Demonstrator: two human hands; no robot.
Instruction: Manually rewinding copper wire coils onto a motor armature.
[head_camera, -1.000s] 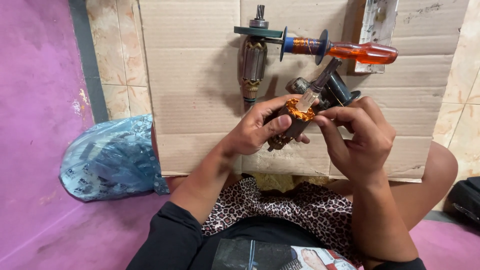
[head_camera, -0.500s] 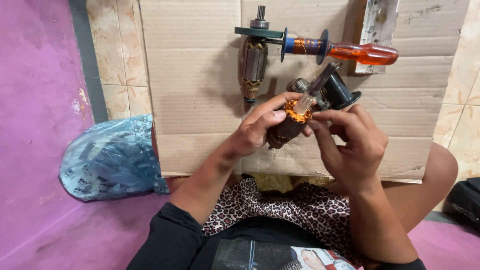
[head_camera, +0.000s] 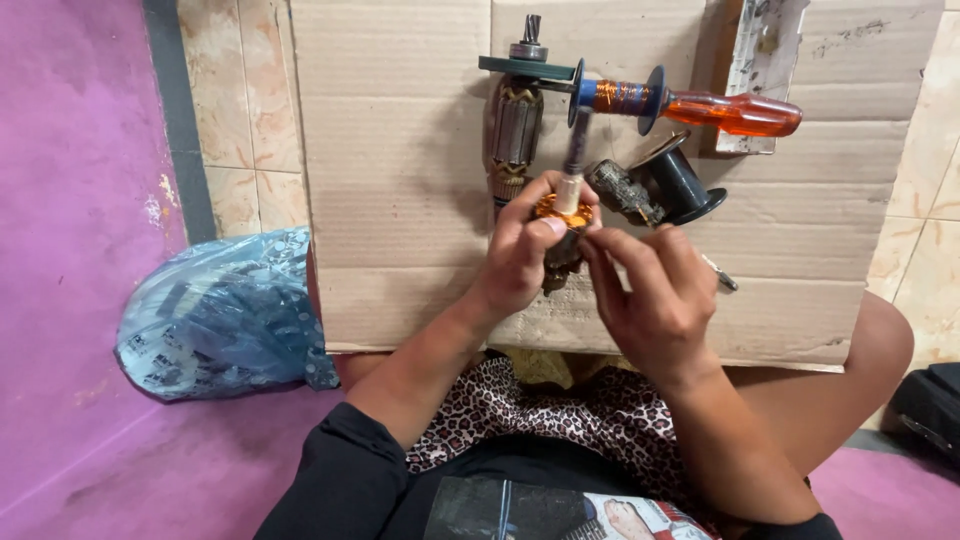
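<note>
Both hands meet at frame centre: my left hand (head_camera: 520, 262) grips the copper-wound motor armature (head_camera: 560, 235), its steel shaft pointing toward the frame's top, while my right hand (head_camera: 655, 300) pinches its right side, equally near.

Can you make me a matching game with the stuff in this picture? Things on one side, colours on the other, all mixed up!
Things:
1. screwdriver handle
2. plastic bag
3. cardboard sheet
4. spool

Colours:
A. brown
B. black
C. orange
D. blue

Pairs: 1-C, 2-D, 3-A, 4-B
</note>
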